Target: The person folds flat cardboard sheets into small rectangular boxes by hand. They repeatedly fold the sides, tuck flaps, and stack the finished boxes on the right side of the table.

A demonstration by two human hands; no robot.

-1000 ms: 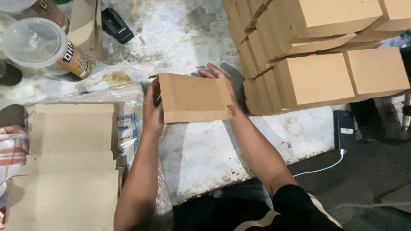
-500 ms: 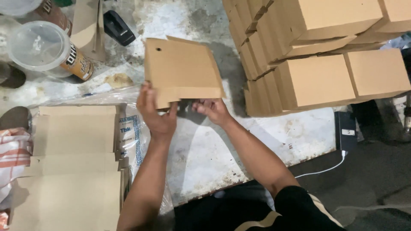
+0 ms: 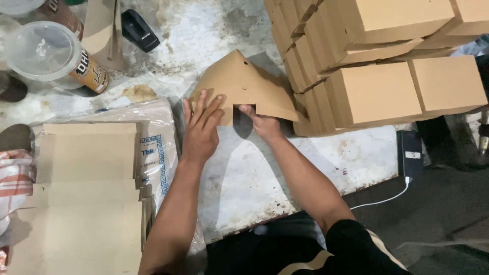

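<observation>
A stack of flat cardboard blanks (image 3: 86, 203) lies at the left edge of the bench (image 3: 244, 173). Just right of it, the left hand (image 3: 201, 127) rests flat with fingers spread against the near left face of a half-folded cardboard box (image 3: 239, 84), which sits directly beyond both hands near the bench's middle. The right hand (image 3: 262, 122) pinches the box's lower edge from beneath, equally close. The box is plain brown, tilted, peaked upward, flaps loose. Finished boxes (image 3: 377, 91) are piled at the right.
</observation>
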